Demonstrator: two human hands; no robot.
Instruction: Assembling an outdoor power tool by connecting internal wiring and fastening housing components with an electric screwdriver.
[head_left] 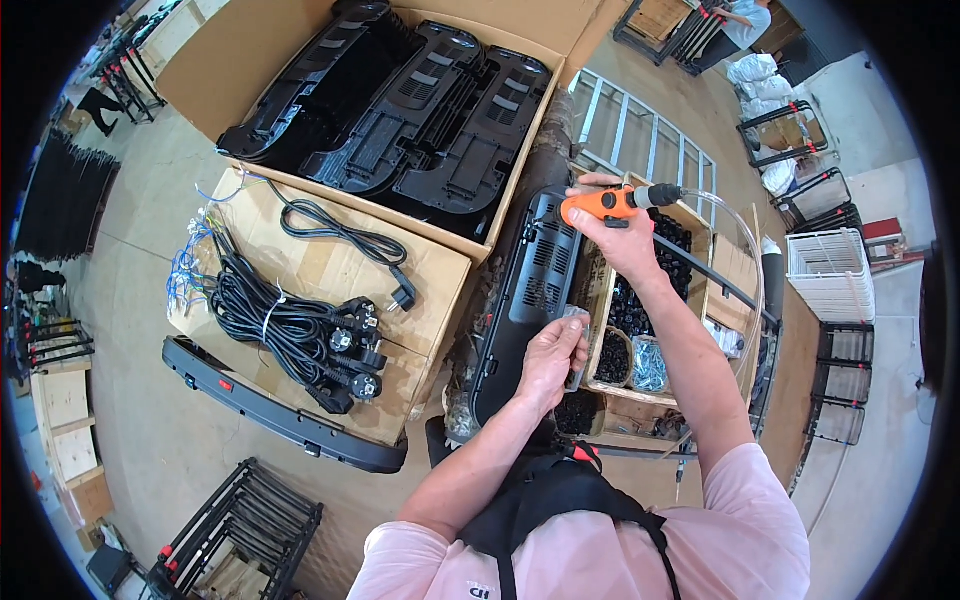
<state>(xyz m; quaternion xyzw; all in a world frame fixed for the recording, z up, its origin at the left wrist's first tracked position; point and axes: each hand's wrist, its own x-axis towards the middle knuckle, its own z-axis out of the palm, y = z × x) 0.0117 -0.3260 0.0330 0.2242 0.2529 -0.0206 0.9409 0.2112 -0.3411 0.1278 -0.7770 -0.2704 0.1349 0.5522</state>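
Observation:
My right hand is closed around an orange air tool, with a grey and black coupling and a clear hose curving away to the right. The tool is over the far end of a long black slotted plastic housing. Lower down, my left hand pinches a small flat greyish piece beside the housing's right edge. What that piece is cannot be made out.
Left of the housing, a cardboard box holds black moulded shells. Bundled black power cables lie on cardboard in front, near a curved black panel. Bins of black parts and screws stand at right.

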